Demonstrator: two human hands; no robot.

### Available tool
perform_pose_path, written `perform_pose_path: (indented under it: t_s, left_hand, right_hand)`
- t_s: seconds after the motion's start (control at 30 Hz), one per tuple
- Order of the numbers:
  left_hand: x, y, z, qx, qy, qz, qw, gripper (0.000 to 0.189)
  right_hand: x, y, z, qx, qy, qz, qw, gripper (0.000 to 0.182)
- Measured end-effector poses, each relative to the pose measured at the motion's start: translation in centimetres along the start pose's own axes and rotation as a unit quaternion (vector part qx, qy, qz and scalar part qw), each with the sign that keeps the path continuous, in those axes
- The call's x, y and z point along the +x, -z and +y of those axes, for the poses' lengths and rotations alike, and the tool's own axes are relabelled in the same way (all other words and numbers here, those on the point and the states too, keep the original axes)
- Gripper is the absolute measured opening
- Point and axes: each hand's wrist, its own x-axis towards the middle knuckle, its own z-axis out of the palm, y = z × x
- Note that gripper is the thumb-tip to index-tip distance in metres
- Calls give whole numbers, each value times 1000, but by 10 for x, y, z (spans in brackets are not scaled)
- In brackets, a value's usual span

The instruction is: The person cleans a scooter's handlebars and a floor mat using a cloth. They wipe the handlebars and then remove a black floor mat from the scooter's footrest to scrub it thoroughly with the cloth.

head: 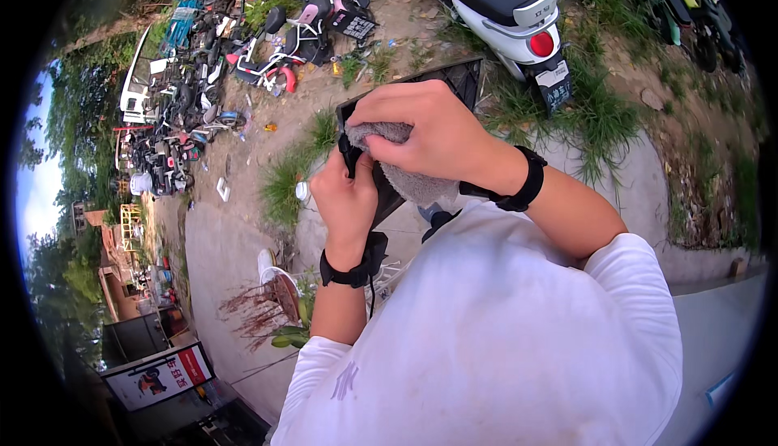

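In the head view, my right hand [434, 127] grips a grey-brown terry cloth [419, 185], bunched between thumb and fingers, with its lower part hanging free. The cloth lies against a small black object [349, 153], whose kind I cannot tell. My left hand [346, 194] is closed on the lower end of that object, thumb on top. Below and behind both hands is a black plastic crate or frame [465, 75] with a lattice; my hands cover much of it. Each of my wrists bears a black strap.
A white scooter [504, 20] stands at the top right beside grass. Several scooters and parts [304, 39] are piled at the upper left. A potted plant [285, 300] stands on the paving at the lower left, above a framed poster [161, 376] bearing writing.
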Motion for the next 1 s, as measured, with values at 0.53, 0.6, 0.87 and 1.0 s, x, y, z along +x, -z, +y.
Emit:
perform_pose_path:
  t_s: [0.53,0.6,0.87,1.0]
  left_hand:
    - [-3,6,2,57,-64,3,996,14]
    - [-4,7,3,53,-64,11,996,15]
    - [-10,16,13,128,-49,-11,990,15]
    - [-10,18,16,159,-43,-8,986,16]
  right_hand:
    - [-27,-4,-11,-196,144,43,969,34]
    - [-26,-3,-12,-211,142,52,966,36]
    - [-26,5,-16,-322,180,29,929,42]
    - [-26,-5,-10,-255,111,30,960,41]
